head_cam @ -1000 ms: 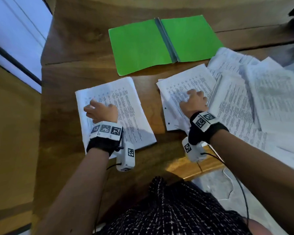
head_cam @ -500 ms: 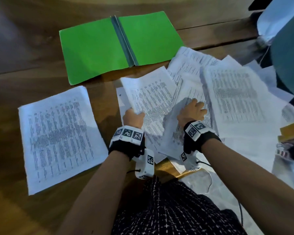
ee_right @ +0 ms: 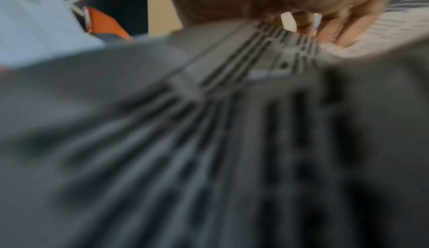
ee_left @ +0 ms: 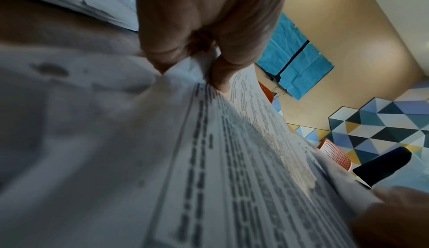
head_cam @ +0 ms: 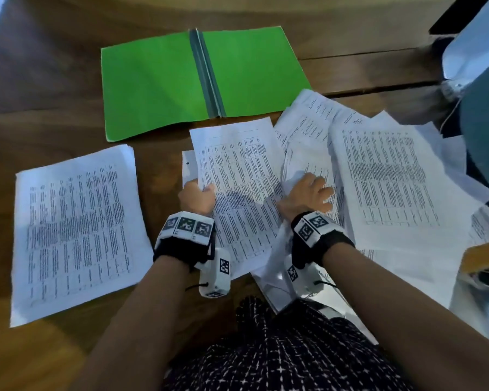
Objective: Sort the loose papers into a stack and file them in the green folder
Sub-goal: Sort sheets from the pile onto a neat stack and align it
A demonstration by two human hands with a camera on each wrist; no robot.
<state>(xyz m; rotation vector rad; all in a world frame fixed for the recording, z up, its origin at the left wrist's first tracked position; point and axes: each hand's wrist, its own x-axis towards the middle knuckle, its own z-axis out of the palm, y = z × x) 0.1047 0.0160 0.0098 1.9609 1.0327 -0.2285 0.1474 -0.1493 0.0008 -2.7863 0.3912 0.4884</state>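
The green folder (head_cam: 203,77) lies open flat at the far middle of the wooden table. A squared stack of printed papers (head_cam: 74,230) rests at the left. My left hand (head_cam: 196,197) pinches the left edge of a printed sheet (head_cam: 237,187), thumb on top; the left wrist view shows that sheet (ee_left: 232,160) caught between thumb and fingers (ee_left: 220,72). My right hand (head_cam: 308,194) lies with spread fingers on the loose papers (head_cam: 387,176) fanned over the right side. In the right wrist view the fingers (ee_right: 334,30) touch a blurred page (ee_right: 209,142).
The table's near edge (head_cam: 483,252) shows at the right, with papers hanging over it. A person in blue-grey clothing (head_cam: 483,122) stands at the far right. Bare wood (head_cam: 54,88) lies left of the folder.
My left hand left the stack at the left, crossed to the middle and took hold of a sheet's edge. My right hand shifted onto the sheets further right. The head view swung right.
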